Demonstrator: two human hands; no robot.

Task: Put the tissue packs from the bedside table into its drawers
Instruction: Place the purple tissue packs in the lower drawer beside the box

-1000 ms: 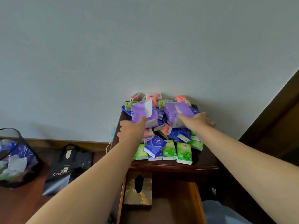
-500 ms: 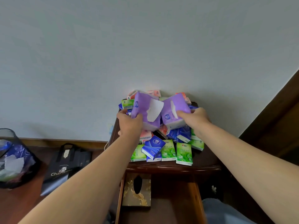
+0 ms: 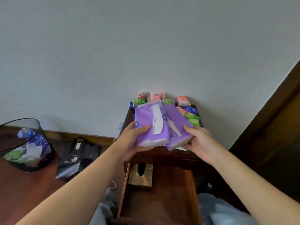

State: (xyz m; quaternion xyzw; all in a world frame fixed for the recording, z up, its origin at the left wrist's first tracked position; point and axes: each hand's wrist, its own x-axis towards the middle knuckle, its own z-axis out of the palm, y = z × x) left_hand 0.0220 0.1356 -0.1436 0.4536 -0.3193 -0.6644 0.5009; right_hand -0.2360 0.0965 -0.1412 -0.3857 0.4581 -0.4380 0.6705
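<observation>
A home bedroom: wooden bedside table point(image 3: 162, 154), waste bin point(image 3: 24, 143), plain wall point(image 3: 146, 46).

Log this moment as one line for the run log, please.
left hand: holds purple pack | right hand: holds second purple pack | drawer: open below

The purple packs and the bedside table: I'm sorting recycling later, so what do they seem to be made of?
The left purple pack and the right purple pack look like thin, soft plastic film with a slight sheen; they dent under each hand's hold, and white tissue shows at the slit and lower edge. The bedside table looks like dark wood with a glossy varnish, judging by its reddish-brown shine; whether solid or veneer is unclear.
</observation>
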